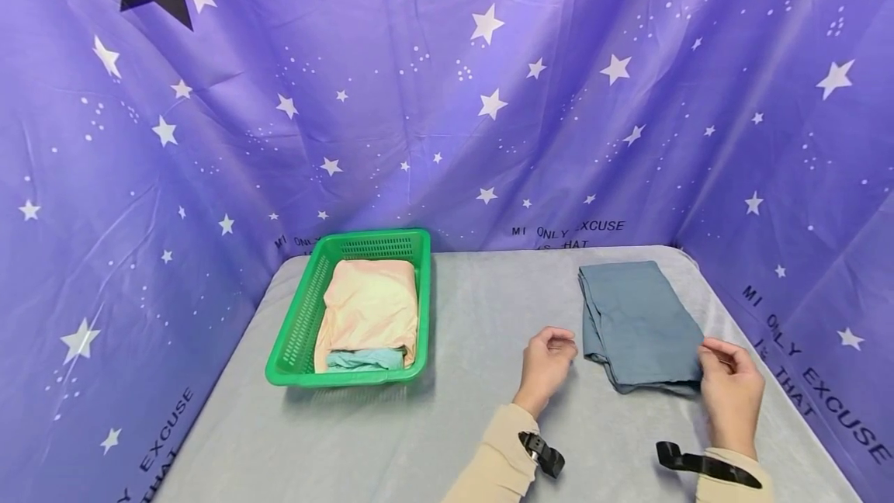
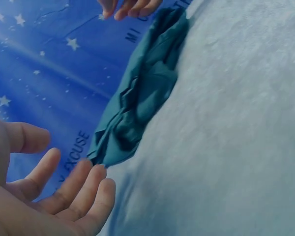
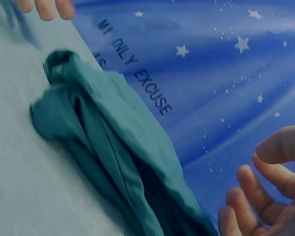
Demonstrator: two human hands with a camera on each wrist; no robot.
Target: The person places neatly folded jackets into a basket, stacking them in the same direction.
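A folded blue-grey cloth (image 1: 642,324) lies on the right part of the table, its layered edges bunched in the left wrist view and the right wrist view. Just left of its front edge hovers my left hand (image 1: 548,367), fingers loosely bent and apart, with nothing in them. My right hand (image 1: 732,390) is at the cloth's right front corner, its fingertips overlapping that edge in the head view. In the right wrist view the right hand's fingers (image 3: 248,179) are spread and hold nothing, beside the cloth (image 3: 113,132).
A green plastic basket (image 1: 279,367) stands at the left of the grey-covered table (image 1: 482,317). Inside it a folded peach cloth (image 1: 370,297) lies over a folded light teal one (image 1: 366,359). Purple star-printed curtains (image 1: 419,99) enclose the back and both sides.
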